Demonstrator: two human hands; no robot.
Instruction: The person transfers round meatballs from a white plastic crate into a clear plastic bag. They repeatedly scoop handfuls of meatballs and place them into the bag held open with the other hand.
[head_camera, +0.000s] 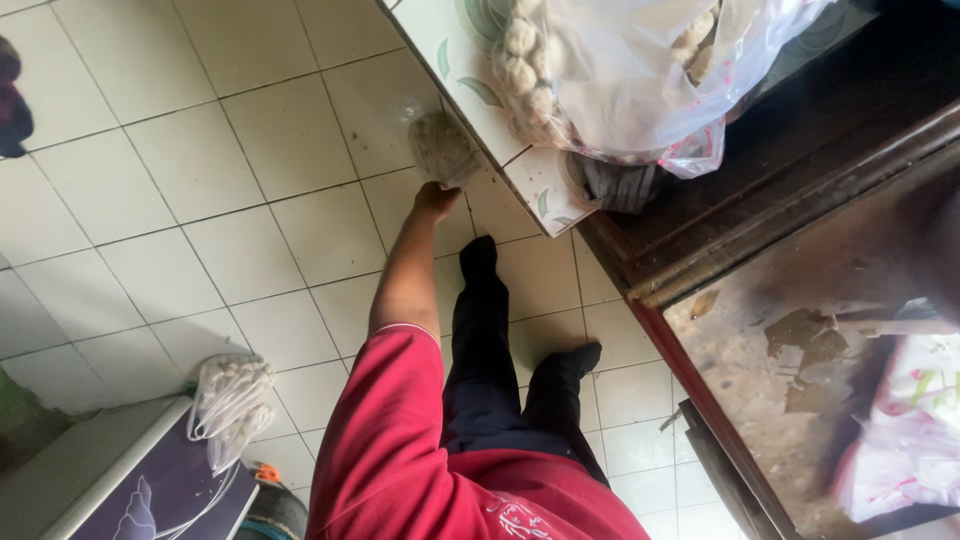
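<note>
White floor tiles (200, 180) fill the view beneath a person in a red shirt (400, 450). One hand (436, 198), which one cannot be told, grips a small clear bag (442, 148) of pale balls at the bench (455, 60) edge. A bigger bag (620, 70) lies on the bench, well above.

1 hand (436, 198) in view, gripping 1 small clear bag (441, 148) of round pale balls. 1 large clear bag (620, 75) of same balls on tiled counter (455, 50). 1 more bag (228, 402) of balls on 1 purple-topped box (160, 490), lower left. Total 3 bags of balls. 1 dark cloth (615, 185) under large bag. 1 white printed bag (915, 420) at right. 2 legs in dark trousers (480, 360). 1 red sleeve (385, 440).
</note>
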